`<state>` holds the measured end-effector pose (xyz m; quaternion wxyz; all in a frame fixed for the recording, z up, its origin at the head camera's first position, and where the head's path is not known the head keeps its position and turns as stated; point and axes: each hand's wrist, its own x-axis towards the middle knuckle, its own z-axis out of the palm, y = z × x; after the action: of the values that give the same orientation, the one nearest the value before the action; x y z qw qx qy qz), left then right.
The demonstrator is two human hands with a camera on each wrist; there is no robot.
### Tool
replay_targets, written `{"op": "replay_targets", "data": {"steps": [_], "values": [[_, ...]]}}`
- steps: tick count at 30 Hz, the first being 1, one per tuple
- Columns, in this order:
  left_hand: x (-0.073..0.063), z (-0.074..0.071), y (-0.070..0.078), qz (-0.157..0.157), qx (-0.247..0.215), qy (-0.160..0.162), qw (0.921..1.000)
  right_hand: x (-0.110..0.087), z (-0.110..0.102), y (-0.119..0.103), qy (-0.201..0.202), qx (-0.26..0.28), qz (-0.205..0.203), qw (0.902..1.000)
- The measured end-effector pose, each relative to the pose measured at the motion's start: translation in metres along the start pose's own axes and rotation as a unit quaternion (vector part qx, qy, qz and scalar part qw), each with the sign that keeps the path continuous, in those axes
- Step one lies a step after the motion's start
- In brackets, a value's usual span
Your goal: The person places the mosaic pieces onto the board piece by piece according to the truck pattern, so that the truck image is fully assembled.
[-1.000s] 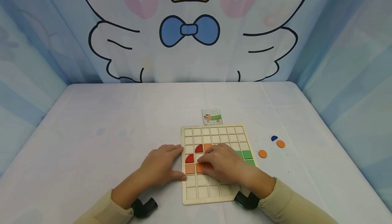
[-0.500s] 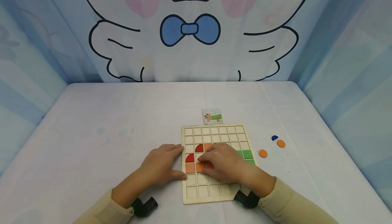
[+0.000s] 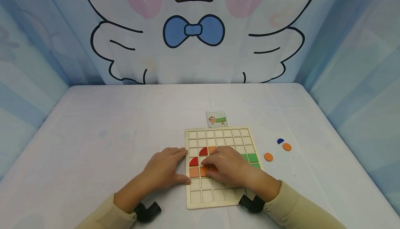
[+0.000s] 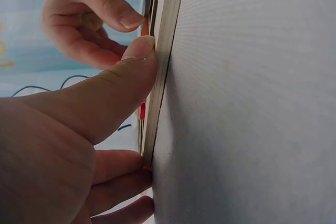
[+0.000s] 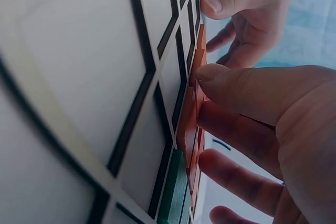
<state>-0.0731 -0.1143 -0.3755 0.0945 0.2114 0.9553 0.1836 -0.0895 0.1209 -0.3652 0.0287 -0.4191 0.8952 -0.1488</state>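
Observation:
A square wooden grid board (image 3: 196,197) lies on the table, with red quarter-round, orange and green tiles in its cells. My left hand (image 3: 165,168) rests along the board's left edge, fingers and thumb spread and touching the rim. Over the middle of the board is my right hand (image 3: 229,166), its thumb and index fingertips together at an orange tile (image 3: 204,171). In the right wrist view, the thumb (image 5: 215,77) touches orange pieces and the index finger lies just beyond; they seem to pinch one, though the palm hides part of it in the head view.
Behind the board lies a small picture card (image 3: 216,119) showing a gridded animal pattern. To the right are two loose orange discs (image 3: 268,157) and a dark blue half-disc (image 3: 280,141). A cartoon-printed curtain (image 3: 193,62) stands at the table's far edge.

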Motion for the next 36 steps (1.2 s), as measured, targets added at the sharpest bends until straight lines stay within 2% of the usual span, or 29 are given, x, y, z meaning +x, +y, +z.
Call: {"op": "replay_targets", "data": {"steps": [11,19,22,28,36], "values": [[0.001,-0.001,0.0,-0.002,-0.002,0.0,1.0,0.0,-0.001,0.0,-0.001,-0.001,-0.004,1.0],[0.0,0.001,0.0,0.001,-0.001,0.003,1.0,-0.009,-0.011,0.008,-0.021,0.057,0.007,0.9981],[0.0,0.001,0.0,0.0,-0.004,0.003,1.0,-0.017,-0.018,0.016,-0.009,0.065,0.024,0.9975],[0.0,0.002,0.001,-0.006,-0.002,-0.002,1.0,-0.036,-0.031,0.036,0.024,0.036,0.076,0.9961],[0.0,0.001,0.002,-0.01,0.004,-0.004,0.9999,-0.058,-0.047,0.062,0.068,0.018,0.165,0.9838]]}}
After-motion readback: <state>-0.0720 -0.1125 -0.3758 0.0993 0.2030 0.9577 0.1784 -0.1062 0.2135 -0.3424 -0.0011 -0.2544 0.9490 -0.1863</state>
